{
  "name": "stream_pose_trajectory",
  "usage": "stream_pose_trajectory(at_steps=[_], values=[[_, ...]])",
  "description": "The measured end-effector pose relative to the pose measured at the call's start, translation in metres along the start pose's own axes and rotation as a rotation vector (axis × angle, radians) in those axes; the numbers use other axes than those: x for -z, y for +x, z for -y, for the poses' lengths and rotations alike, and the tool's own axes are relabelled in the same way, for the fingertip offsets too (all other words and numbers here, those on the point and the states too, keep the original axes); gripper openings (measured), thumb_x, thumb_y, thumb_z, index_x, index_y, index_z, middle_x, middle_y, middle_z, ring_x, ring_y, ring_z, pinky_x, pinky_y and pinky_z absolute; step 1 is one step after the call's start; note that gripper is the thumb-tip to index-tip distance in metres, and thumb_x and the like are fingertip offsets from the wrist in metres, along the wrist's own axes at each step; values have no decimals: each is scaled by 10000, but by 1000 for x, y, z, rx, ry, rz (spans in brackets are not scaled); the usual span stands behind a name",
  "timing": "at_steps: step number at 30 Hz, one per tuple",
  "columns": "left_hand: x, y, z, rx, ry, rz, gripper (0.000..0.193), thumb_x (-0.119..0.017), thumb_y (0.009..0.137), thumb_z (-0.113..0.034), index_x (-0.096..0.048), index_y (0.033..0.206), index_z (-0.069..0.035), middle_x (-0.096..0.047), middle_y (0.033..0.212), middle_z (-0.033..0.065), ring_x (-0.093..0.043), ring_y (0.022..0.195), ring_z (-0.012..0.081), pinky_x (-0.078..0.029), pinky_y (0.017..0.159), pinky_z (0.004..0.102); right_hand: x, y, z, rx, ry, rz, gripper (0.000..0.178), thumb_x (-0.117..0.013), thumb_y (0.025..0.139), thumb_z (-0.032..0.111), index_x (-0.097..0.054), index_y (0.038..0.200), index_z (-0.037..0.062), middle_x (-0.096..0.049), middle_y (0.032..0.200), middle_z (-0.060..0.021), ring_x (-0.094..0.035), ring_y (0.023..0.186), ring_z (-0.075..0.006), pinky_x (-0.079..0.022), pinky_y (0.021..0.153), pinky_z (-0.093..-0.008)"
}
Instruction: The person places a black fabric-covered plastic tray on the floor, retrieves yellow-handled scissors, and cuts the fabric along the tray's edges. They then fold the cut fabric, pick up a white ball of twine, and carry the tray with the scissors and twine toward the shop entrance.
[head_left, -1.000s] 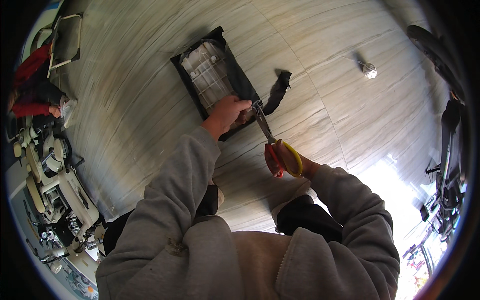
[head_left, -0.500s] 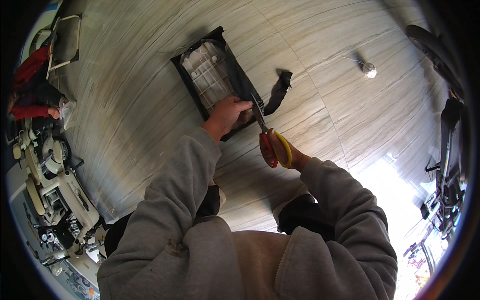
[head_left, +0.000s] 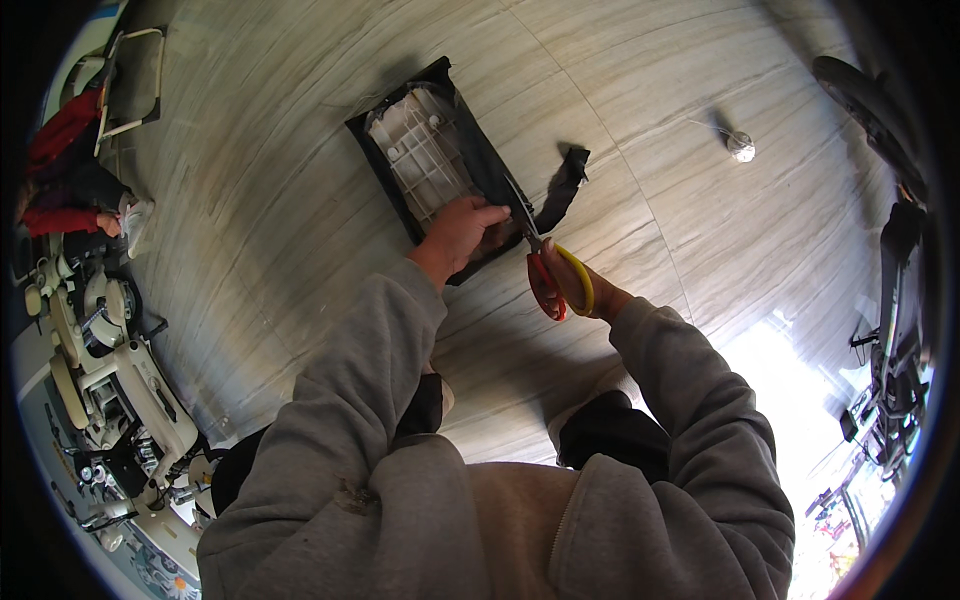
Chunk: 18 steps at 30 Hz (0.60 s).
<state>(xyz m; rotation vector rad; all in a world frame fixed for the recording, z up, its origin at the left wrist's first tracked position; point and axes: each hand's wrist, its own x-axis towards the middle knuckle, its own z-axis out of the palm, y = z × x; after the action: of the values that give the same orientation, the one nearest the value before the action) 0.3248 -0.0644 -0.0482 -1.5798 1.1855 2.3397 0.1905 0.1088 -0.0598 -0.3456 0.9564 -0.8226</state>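
Note:
A ribbed whitish plastic panel (head_left: pixel 410 150) lies on the floor with black covering material (head_left: pixel 478 155) folded over its edges. My left hand (head_left: pixel 460 232) is closed at its near end, thumb and fingers pinching the black material. In my right hand (head_left: pixel 578 285) are scissors (head_left: pixel 574 268) with one red and one yellow handle loop. Their blades reach along the panel's right edge, beside my left thumb, and partly vanish against the dark material. A loose-looking strip of black material (head_left: pixel 564 190) extends to the right of the panel; whether it is still attached is unclear.
A small white ball of string (head_left: pixel 740 146) lies at the right on the tiled floor (head_left: pixel 640 90). Wheeled vehicles (head_left: pixel 145 395) line the left side, where a person in red sleeves (head_left: pixel 60 222) sits. A dark tyre (head_left: pixel 865 110) and frame stand at the right.
The scissors and my right hand have moved slightly forward and right, with the blades closer together. The panel and my left hand appear shifted slightly right and nearer.

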Motion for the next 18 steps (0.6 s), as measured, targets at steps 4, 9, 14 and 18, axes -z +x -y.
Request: stream_pose_trajectory(at_steps=[4,9,14,18], values=[[2,2,3,16,0,-10,138,-657,877,-166,-612,899,-37,-600,769,28,-578,652,134,-466,626,272,7,-1,3,-34,-69,17,655,-237,947,662,-421,703,83,-421,559,-49,-480,475,-166,-425,455,-286],[6,3,3,28,24,37,127,-648,883,-165,-614,887,-43,-595,745,27,-581,646,139,-465,630,279,8,1,9,4,-104,50,639,-249,939,672,-411,738,87,-420,592,-35,-479,486,-160,-425,447,-286],[3,1,1,9,7,20,125,-648,884,-165,-607,866,-48,-592,727,33,-582,642,145,-460,623,279,5,4,12,-11,-72,43,630,-255,945,660,-412,741,85,-422,597,-32,-480,488,-158,-423,447,-288],[4,0,1,26,-2,20,127,-647,886,-161,-599,855,-48,-594,731,41,-585,656,152,-462,634,286,10,4,18,-38,-175,11,650,-220,956,650,-416,694,88,-410,574,-30,-461,481,-161,-403,464,-282]])
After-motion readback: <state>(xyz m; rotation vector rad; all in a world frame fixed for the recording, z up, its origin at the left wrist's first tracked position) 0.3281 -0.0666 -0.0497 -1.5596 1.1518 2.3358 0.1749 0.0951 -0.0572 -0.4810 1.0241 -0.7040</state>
